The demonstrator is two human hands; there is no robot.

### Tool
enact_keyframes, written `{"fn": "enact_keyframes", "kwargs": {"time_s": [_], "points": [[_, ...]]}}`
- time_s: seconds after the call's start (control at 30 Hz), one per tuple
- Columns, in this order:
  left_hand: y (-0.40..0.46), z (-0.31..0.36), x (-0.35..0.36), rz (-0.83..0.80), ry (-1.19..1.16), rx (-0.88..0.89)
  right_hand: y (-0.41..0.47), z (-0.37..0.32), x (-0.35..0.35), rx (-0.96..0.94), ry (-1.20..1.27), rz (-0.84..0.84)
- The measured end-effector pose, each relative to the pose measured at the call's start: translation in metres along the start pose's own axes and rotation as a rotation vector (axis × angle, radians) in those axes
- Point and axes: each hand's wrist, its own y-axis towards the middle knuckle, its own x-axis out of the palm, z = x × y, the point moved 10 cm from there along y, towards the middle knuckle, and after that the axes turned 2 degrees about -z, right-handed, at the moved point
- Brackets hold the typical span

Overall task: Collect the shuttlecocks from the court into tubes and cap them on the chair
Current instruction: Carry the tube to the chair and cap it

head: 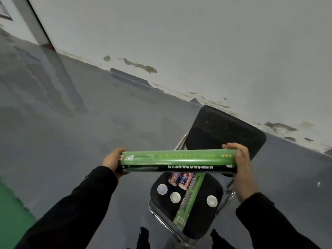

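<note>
- Left hand (112, 159) grips the left end of the green tube (177, 159), fingers curled round behind the end and under it; black sleeve (80, 200) runs down to the lower left.
- Green mat (10, 203) shows at the far left edge, grey floor (71, 114) beside it.
- Green tube held level, crosswise, in the air above the chair (212, 133) seat; touches neither seat nor backrest as far as I can tell.
- Tube look: long glossy cylinder, bright green on top, black band along the lower side with white upside-down print, small shuttlecock logo near the left end, yellow arrows near the right end.
- Cannot tell whether either end is capped; both ends covered by the hands.
- Below the tube, on the black seat: second green tube (188, 198) lying lengthwise, running from under the held tube toward the front edge.
- Two short red-and-blue tubes (179, 179) just left of it, touching it, upper parts hidden by the held tube.
- Three white caps (175, 197) loose on the seat: two left of the lying tube, one right of it, all apart.
- Right hand (241, 159) wraps the right end of the held tube, thumb on top, fingers curled over the end.
- Stained white wall (197, 42) behind the chair.
</note>
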Motion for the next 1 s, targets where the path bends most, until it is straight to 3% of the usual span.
{"fn": "enact_keyframes", "kwargs": {"time_s": [0.13, 0.23, 0.47, 0.6, 0.7, 0.77, 0.87, 1.0], "points": [[0.004, 0.023, -0.014, 0.006, 0.045, 0.095, -0.011, -0.007, 0.017, -0.032, -0.175, -0.168], [0.002, 0.045, -0.017, -0.024, 0.052, 0.186, -0.021, 0.008, 0.02, 0.045, -0.129, -0.227], [-0.024, 0.087, -0.001, -0.157, 0.11, 0.595, -0.009, 0.016, 0.009, 0.214, 0.147, 0.005], [-0.037, 0.101, 0.006, -0.174, 0.07, 0.767, -0.007, 0.047, 0.009, 0.526, 0.374, 0.018], [-0.026, 0.094, 0.01, -0.219, 0.109, 0.692, -0.032, 0.075, 0.018, 0.774, 0.518, -0.009], [-0.01, 0.082, 0.004, -0.207, 0.103, 0.577, -0.043, 0.083, 0.021, 0.835, 0.631, 0.031], [0.006, 0.06, -0.011, -0.171, 0.043, 0.406, -0.043, 0.082, 0.019, 0.798, 0.78, 0.092], [0.013, 0.042, -0.02, -0.154, -0.013, 0.245, -0.038, 0.075, 0.012, 0.737, 0.726, 0.085]]}}
